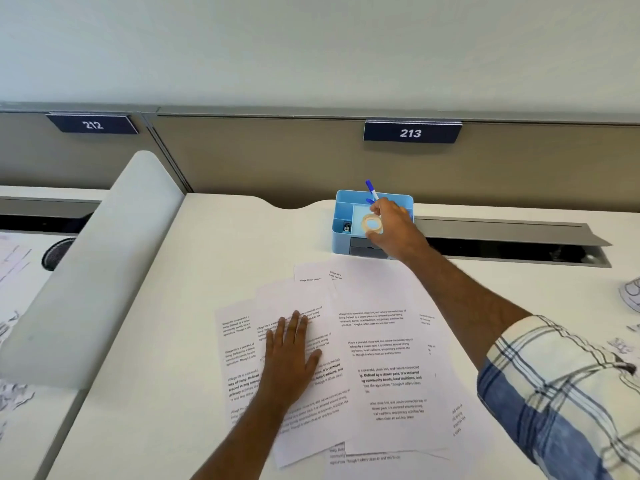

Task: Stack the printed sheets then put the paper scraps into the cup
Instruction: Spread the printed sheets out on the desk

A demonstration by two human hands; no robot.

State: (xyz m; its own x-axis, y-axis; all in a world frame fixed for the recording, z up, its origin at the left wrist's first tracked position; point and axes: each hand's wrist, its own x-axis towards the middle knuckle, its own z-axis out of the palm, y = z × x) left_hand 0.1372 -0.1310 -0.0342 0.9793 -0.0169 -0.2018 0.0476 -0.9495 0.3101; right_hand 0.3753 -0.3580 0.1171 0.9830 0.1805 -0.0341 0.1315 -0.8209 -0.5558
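1. Left hand (290, 355): laid flat, fingers straight and together, palm down on the printed sheets (377, 362), pressing the left part of the spread.
2. Right hand (388, 225): stretched forward over the blue organizer (341, 216), thumb and fingers curled round a roll of clear tape (372, 224), held just above the tray's front compartment.
3. Printed sheets: fanned loosely and overlapping on the white surface (180, 306), mid-frame, near the front edge; not squared into one pile; text blocks facing up, a few corners poking out at top and bottom.
4. Blue organizer: standing at the back of the surface, just beyond the sheets, below the sign reading 213 (412, 132); blue-capped pens (371, 188) upright in its rear compartment, a small dark item in its left compartment, too small to identify.
5. Paper scraps (14, 393): crumpled, lying at the far left edge on the neighbouring desk; more printed bits at the far right (623, 344).
6. White object (632, 292) at the right edge: partly cut off, possibly the cup, cannot tell.
7. Checked sleeve (568, 396): rolled on the right forearm.
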